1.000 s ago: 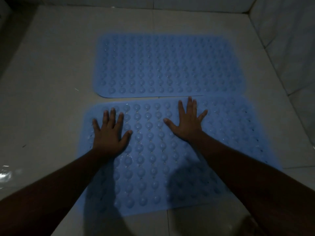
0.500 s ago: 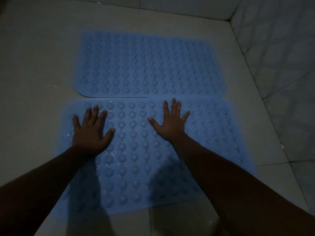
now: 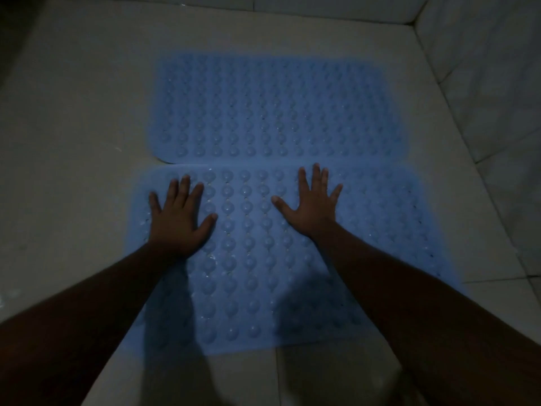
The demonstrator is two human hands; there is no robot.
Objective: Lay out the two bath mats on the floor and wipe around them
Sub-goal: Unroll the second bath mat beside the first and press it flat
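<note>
Two blue bath mats covered in round suction bumps lie flat on the pale tiled floor, long edges touching. The far mat (image 3: 275,106) is farther from me. The near mat (image 3: 380,230) lies just below it. My left hand (image 3: 178,221) rests palm down on the near mat's left part, fingers spread. My right hand (image 3: 310,206) presses flat near the mat's upper middle, fingers spread, fingertips almost at the seam between the mats. Neither hand holds anything.
Pale floor tiles (image 3: 67,142) surround the mats. A tiled wall (image 3: 483,68) rises on the right and meets a back wall at the far corner. The light is dim. My arms cast shadows on the near mat's lower part.
Both hands stay flat on the near mat in the same spots. Only the camera view has shifted, swinging sideways and back.
</note>
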